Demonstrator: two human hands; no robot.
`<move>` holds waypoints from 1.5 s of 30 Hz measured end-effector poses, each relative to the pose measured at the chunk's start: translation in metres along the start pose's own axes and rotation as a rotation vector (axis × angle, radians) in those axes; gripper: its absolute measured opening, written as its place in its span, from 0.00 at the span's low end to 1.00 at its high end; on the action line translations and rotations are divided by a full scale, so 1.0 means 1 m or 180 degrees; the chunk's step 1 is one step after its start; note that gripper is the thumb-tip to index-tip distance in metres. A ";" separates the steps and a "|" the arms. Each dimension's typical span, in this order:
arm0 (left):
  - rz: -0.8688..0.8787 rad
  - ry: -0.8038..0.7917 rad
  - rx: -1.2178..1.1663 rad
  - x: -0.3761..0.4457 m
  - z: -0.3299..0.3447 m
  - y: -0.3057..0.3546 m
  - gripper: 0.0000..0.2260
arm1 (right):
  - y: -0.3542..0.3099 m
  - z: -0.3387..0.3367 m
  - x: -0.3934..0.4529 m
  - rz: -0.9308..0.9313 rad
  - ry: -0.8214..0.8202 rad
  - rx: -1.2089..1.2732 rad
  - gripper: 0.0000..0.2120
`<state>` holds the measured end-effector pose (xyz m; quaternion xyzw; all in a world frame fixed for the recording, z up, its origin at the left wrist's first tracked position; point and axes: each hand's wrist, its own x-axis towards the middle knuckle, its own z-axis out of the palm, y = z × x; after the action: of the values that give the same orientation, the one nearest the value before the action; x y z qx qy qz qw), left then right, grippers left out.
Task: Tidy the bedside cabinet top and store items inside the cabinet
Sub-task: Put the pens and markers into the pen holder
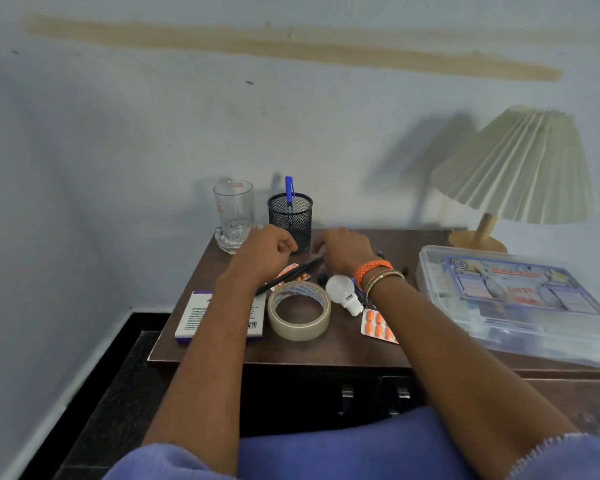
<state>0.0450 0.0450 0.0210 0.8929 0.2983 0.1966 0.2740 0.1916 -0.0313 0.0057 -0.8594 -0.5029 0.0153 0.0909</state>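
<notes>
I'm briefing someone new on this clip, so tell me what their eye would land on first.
Two bare hands, left and right, reach over the middle of a cluttered cabinet top, just in front of a black mesh cup holding a blue pen. Nearer the front edge lie a tape roll and a white bulb. At the right stand a pleated lamp and a clear first-aid box.
</notes>
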 end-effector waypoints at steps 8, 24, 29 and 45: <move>0.0052 0.0015 -0.0007 0.001 -0.001 -0.001 0.11 | 0.016 0.002 0.010 -0.0186 0.0079 -0.0055 0.11; 0.0059 -0.0220 -0.0307 0.001 0.002 0.017 0.10 | 0.031 -0.050 -0.004 -0.0634 0.0564 0.2404 0.05; 0.0014 -0.0163 -0.0213 -0.001 0.001 0.019 0.08 | 0.044 -0.051 -0.004 0.0033 0.1481 0.3871 0.07; 0.0143 -0.0089 0.0206 -0.002 0.004 0.023 0.04 | 0.063 -0.028 -0.023 0.0968 0.0005 0.1221 0.13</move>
<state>0.0552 0.0262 0.0317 0.9104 0.2806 0.1805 0.2447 0.2374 -0.0852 0.0205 -0.8922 -0.3556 0.1234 0.2495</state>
